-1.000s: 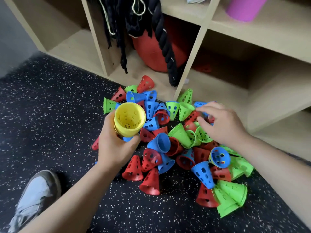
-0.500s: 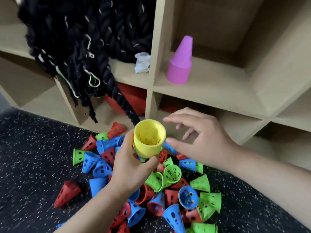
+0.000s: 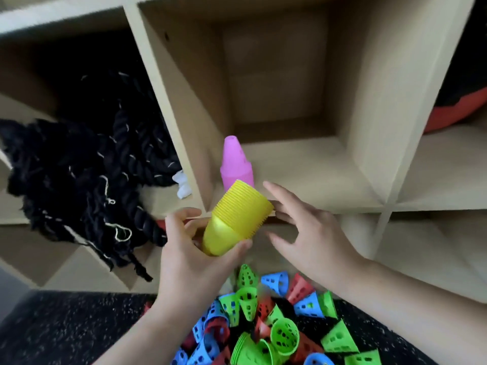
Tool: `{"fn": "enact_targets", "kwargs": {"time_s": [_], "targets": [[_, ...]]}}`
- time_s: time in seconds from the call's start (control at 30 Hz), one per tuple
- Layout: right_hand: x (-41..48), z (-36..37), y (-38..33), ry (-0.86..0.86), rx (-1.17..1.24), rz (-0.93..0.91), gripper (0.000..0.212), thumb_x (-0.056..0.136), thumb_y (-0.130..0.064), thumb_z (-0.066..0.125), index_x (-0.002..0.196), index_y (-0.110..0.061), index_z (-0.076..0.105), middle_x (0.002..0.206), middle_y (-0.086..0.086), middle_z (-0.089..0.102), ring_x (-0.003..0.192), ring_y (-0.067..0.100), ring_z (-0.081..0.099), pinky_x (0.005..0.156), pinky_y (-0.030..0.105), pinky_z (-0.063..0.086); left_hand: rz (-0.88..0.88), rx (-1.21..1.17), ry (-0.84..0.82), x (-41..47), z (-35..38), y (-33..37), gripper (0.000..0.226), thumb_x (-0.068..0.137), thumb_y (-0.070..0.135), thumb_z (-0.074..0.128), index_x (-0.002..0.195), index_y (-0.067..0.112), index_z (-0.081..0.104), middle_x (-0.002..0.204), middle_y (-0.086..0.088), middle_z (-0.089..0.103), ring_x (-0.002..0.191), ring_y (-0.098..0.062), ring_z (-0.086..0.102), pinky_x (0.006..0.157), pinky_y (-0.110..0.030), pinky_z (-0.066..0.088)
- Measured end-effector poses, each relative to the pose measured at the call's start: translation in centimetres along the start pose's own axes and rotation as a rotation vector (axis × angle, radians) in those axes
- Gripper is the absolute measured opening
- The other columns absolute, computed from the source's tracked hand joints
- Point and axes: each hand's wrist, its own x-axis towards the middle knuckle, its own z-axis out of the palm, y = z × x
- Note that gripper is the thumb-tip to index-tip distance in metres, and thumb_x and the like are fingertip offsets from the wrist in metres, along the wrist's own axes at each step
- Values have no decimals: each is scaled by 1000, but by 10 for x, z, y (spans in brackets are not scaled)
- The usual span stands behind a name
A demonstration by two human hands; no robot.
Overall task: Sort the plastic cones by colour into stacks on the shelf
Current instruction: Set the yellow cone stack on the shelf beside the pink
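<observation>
My left hand (image 3: pixel 192 248) grips a stack of yellow cones (image 3: pixel 235 219) by its narrow end, tilted with the wide rims up and to the right, level with the shelf edge. My right hand (image 3: pixel 308 233) is open just to the right of the stack, its fingertips near the rims and holding nothing. Behind the yellow stack a pink cone stack (image 3: pixel 235 164) stands upright at the front left of a wooden shelf compartment (image 3: pixel 311 172). A loose pile of red, blue and green cones (image 3: pixel 266 320) lies on the floor below my hands.
A heavy black rope (image 3: pixel 87 167) fills the compartment to the left, with a white scrap (image 3: pixel 183 185) beside it. A red and black ball (image 3: pixel 458 111) sits in the compartment at the right. The floor (image 3: pixel 66 333) is black speckled rubber.
My view has tilted up toward the shelf. The left hand has raised the yellow stack and turned its rims toward the pink stack's compartment. The right hand has left the pile and hovers beside it.
</observation>
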Motion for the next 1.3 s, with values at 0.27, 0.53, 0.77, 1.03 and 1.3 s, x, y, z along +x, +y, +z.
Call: {"fn": "enact_targets", "kwargs": {"time_s": [0.27,0.53,0.77,1.03,1.3], "targets": [[31,2,42,139,40,257,97,81,-20,80,150,-50,20,105,8,74,99,11,71,89,30,57,67,135,-92,73,24,49,70,51,34,98,102,31,51,93,19,64,83,16,57,63,-2,39],[60,-10,82,147,65,412,64,69,-25,86,125,-31,56,89,-6,73,81,12,70,71,26,55,157,364,-315,139,53,74,61,59,33,96,108,37,59,98,17,65,78,-4,61,63,-22,46],[71,-9,96,-115,-299,519,56,67,-64,76,102,-21,71,106,5,59,108,23,51,88,32,41,262,678,-585,190,81,97,52,68,35,91,108,28,59,97,6,68,90,-12,66,84,-39,58],[81,1,106,-224,-450,580,73,62,-78,68,105,-19,69,117,5,54,119,27,46,103,41,39,406,879,-737,214,103,96,51,70,37,89,111,29,60,95,11,64,89,-11,63,75,-29,54],[60,-23,96,-52,-112,451,107,73,-59,77,157,-25,19,159,-4,27,147,8,21,114,18,21,518,823,-752,207,95,89,112,74,50,84,157,37,11,155,4,38,139,-15,41,108,-24,35]]}}
